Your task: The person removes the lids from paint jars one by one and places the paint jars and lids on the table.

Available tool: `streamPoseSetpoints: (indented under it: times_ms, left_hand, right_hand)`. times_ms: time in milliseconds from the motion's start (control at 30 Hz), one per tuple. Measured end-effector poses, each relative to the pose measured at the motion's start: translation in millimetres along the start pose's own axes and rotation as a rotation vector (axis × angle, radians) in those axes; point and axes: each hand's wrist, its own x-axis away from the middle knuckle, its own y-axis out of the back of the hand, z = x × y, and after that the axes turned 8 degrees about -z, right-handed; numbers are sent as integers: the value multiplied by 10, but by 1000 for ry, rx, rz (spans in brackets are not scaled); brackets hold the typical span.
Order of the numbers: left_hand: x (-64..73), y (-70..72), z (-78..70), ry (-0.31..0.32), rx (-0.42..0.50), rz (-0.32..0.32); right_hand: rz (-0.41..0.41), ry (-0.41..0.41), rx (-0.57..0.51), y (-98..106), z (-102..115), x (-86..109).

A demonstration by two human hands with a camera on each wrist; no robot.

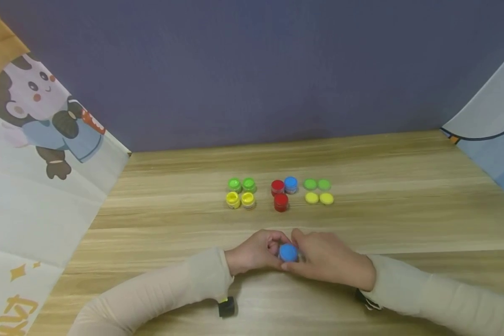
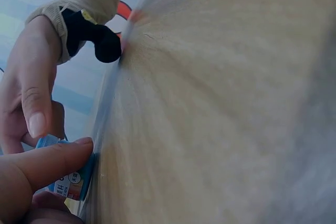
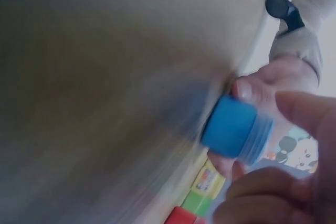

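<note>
Low over the near side of the table, my left hand [image 1: 260, 249] holds a small blue paint jar [image 3: 229, 127], with its thumb along the side in the left wrist view. My right hand [image 1: 329, 259] reaches in from the right, thumb and curled fingers around the jar's blue lid [image 1: 288, 252]. The lid is on the jar. Part of the printed label [image 2: 68, 184] shows below the left thumb. Farther back stand two red jars [image 1: 281, 202] and another blue-lidded jar [image 1: 290, 185].
Back left are two lidless green jars [image 1: 234, 185] and two lidless yellow jars [image 1: 233, 200]. Loose green lids [image 1: 310, 185] and yellow lids [image 1: 311, 198] lie to the right of the red jars. A dark wall [image 1: 277, 74] rises behind the wooden table [image 1: 172, 196].
</note>
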Motion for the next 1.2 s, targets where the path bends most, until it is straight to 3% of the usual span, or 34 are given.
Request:
streamPoseSetpoints:
  times_ms: [367,1200]
  left_hand:
    - [-4,-4,-29,6,-24,-9]
    - [4,11,-6,19,48,28]
  right_hand:
    - [-51,7,71,-22,50,-10]
    - [134,182,-74,113,-77,-125]
